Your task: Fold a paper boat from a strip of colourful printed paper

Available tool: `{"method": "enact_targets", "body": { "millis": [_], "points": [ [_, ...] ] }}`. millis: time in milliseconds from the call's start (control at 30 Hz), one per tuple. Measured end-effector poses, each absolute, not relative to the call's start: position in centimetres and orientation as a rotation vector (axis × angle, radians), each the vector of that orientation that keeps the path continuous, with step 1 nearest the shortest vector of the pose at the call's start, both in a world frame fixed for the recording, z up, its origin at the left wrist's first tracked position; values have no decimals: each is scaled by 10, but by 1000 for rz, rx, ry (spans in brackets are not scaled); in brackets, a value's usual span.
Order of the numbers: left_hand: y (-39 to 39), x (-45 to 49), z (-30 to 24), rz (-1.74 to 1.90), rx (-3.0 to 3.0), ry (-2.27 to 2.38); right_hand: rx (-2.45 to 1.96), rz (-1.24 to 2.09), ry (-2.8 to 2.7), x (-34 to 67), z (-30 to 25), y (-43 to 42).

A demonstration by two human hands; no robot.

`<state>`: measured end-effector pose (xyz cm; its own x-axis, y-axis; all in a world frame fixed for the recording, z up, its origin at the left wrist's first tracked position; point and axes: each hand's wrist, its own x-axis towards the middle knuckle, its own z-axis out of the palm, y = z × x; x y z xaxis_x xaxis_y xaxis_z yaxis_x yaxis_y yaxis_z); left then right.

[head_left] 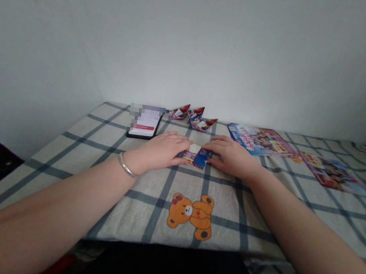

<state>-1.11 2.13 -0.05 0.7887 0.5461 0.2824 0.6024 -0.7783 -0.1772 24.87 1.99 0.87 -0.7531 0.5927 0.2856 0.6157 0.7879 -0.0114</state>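
A small piece of folded printed paper (202,157), blue with a pale part and coloured print, lies on the table between my hands. At its left side, my left hand (166,149), with a silver bangle (126,165) on the wrist, grips the edge between thumb and fingers. My right hand (232,157) holds the opposite edge, its fingertips on the blue part. Just beyond the hands sit three folded paper boats: one on the left (178,112), one behind (195,113) and one in front (202,124). My fingers hide the paper's side edges.
A phone (144,121) with a lit screen lies left of the boats. Two printed leaflets, one nearer the wall (261,141) and one farther right (336,173), rest on the checked tablecloth (113,219). A bear picture (191,215) marks the cloth near the front edge. The wall (199,41) stands behind.
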Motion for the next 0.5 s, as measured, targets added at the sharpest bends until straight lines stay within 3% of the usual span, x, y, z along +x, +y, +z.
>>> {"method": "enact_targets", "body": {
  "millis": [500],
  "points": [
    [9, -10, 14, -227, -2690, -813, -690, -100, -2762, 243, 11, 18]
  ]
}}
